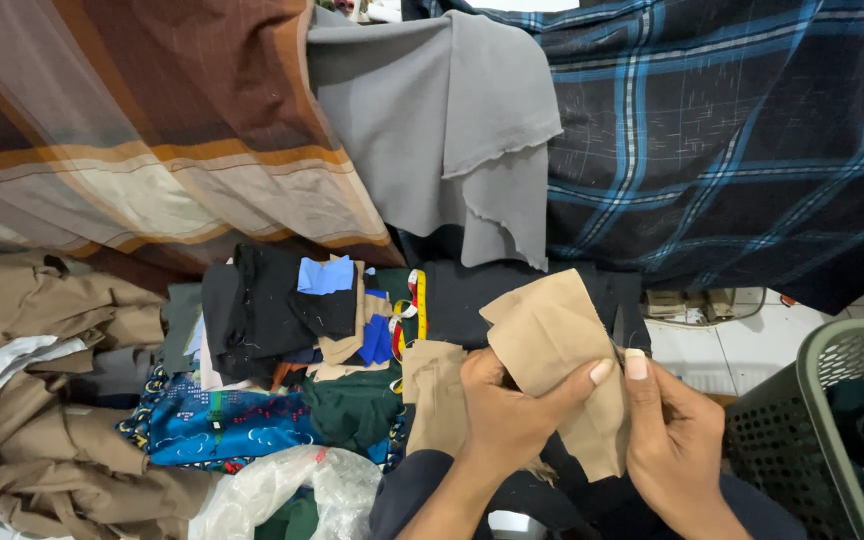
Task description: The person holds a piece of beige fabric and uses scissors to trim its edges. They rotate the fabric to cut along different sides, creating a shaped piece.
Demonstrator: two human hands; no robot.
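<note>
Both hands hold a tan piece of cloth point(557, 345) low in the middle of the view. The left hand point(512, 410) grips it from the left, thumb laid across its face, and the right hand point(677, 435) pinches its right edge between thumb and fingers. The cloth is folded and hangs a little below the hands, over dark fabric point(512, 295) lying flat beneath it.

No package or sign shows clearly. A yellow measuring tape point(419, 300) with a red end lies just left of the tan cloth, along the edge of the dark fabric. Beside it is a heap of scraps point(292, 310): black, blue, tan and dark green pieces piled together. Below that lies a blue printed cloth point(217, 425), and a crumpled clear plastic bag point(287, 490) sits near the bottom edge. A pile of khaki fabric point(42, 400) with a white piece in it fills the left side.

Above hang three large cloths: a brown and cream striped one point(142, 130) at left, a grey one point(442, 120) in the middle, and a dark plaid one with blue lines point(742, 140) at right. A grey-green plastic basket point(832, 420) stands at the right with dark cloth inside. White tiled floor point(722, 355) shows between the basket and the plaid cloth.
</note>
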